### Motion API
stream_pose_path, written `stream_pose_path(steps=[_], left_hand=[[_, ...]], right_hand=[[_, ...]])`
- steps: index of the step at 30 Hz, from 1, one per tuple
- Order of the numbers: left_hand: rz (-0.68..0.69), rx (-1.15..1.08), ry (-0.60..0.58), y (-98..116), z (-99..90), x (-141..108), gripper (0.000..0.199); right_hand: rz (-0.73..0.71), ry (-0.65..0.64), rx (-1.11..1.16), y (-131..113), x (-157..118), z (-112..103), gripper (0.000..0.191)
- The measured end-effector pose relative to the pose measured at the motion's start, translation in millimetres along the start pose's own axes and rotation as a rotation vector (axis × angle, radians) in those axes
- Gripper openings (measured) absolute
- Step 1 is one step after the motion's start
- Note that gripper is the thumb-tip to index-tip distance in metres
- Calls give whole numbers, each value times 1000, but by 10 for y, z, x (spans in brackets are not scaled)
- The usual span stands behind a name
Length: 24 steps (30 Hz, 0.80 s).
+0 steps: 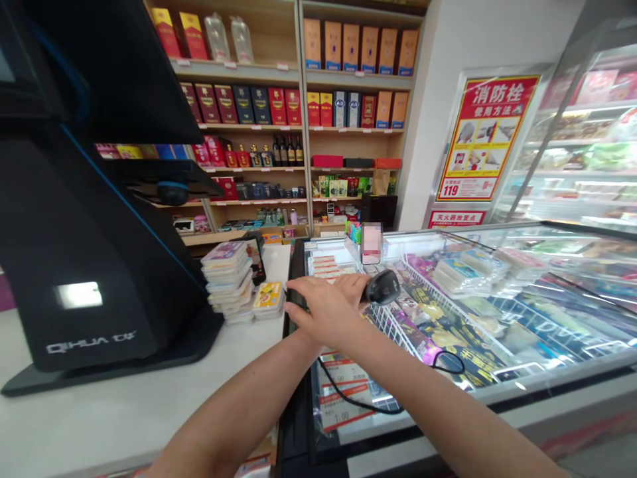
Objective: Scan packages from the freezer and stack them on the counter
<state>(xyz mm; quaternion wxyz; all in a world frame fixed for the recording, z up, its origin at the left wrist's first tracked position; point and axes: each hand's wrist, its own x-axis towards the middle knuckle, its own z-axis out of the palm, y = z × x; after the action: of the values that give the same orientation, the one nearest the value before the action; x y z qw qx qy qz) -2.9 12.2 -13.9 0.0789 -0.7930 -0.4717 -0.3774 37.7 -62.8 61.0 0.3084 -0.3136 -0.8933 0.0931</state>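
My arms cross, the right forearm over the left. My left hand (352,285), partly hidden behind the right, is closed around a black barcode scanner (383,287) pointing right. A black cord (343,393) runs below over the glass. My right hand (318,304) reaches left with nothing in it, thumb and fingers apart. Its fingertips are close to a small yellow-topped flat pack (269,296) at the counter edge; whether they touch it I cannot tell. Beside that pack stands a tall stack of flat packs (229,279).
A black checkout terminal (99,279) stands on the white counter (124,425) at left. To the right is a glass-topped freezer (507,392) with price tags (343,398), wire baskets, and more flat packs (458,273) on the glass. A phone-like screen (371,243) stands behind. Stocked shelves (239,119) line the back wall.
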Motion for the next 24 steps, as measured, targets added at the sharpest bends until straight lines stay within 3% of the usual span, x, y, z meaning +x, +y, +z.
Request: stream_pose_path(steps=[5, 9, 13, 18, 21, 24], left_hand=[[94, 25, -131, -58, 2, 39, 46], [109, 21, -144, -69, 14, 23, 47], [113, 16, -147, -63, -3, 17, 45], [137, 45, -156, -72, -13, 5, 39], [153, 58, -158, -80, -1, -4, 38], [147, 56, -153, -77, 8, -5, 38]], right_hand=[[-83, -160, -110, 118, 409, 442, 49], [-66, -303, -168, 114, 670, 679, 72], [-14, -395, -220, 123, 768, 888, 80], [-65, -414, -352, 181, 726, 1045, 62], [-124, -379, -430, 168, 685, 1017, 41], [-158, -379, -459, 125, 648, 945, 32]])
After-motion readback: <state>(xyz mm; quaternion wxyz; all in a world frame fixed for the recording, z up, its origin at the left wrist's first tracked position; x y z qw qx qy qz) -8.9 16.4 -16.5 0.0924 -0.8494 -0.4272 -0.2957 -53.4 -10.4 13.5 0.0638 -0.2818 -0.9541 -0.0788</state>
